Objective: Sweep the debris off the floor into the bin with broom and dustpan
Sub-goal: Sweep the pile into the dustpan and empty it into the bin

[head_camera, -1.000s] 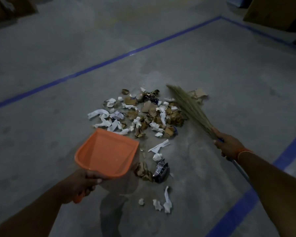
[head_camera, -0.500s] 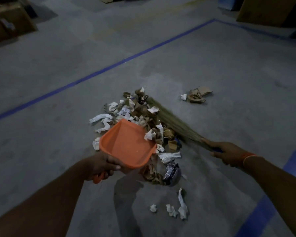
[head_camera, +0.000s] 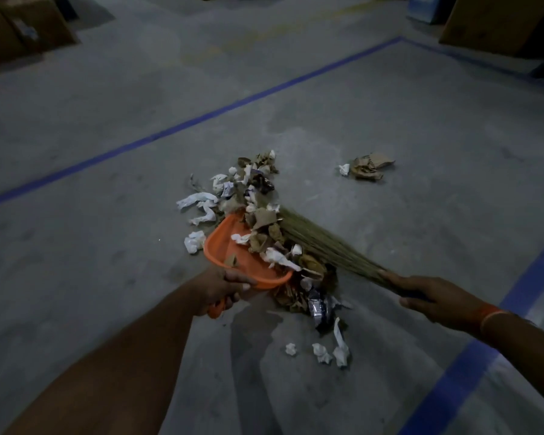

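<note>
Lying on the grey concrete floor (head_camera: 107, 262), the debris pile (head_camera: 252, 196) is being pressed by the straw broom (head_camera: 321, 240) against the open mouth of the orange dustpan (head_camera: 230, 249). The dustpan's handle is being gripped by the left hand (head_camera: 220, 287), fingers curled round it; brown and white scraps are already lying inside the pan. The broom's bound end is being clasped by the right hand (head_camera: 427, 296), an orange band (head_camera: 493, 318) being worn at that wrist. A crumpled cardboard piece (head_camera: 369, 166) is lying well apart, and white paper bits (head_camera: 327, 351) are lying near the person. Blue floor lines (head_camera: 201, 117) are crossing the concrete.
</note>
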Motion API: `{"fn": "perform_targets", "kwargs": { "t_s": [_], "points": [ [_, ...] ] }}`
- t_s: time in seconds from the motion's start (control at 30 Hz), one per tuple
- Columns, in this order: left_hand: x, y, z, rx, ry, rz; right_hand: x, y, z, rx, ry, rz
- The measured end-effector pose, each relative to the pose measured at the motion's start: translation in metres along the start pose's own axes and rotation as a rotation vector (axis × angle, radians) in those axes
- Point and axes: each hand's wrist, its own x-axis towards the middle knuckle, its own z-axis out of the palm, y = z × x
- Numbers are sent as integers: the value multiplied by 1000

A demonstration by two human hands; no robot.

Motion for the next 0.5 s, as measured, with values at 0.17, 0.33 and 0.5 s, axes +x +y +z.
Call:
{"fn": "perform_targets", "kwargs": {
  "t_s": [0.17,0.33,0.5],
  "points": [
    [-14,-11,7,-46,20,36,-24,-7,10,14,12,-26],
    [-22,-23,4,-75,39,63,-37,-7,17,11,37,-48],
    [-40,-35,7,-81,30,76,-46,-19,19,70,85,-48]
  ]
}}
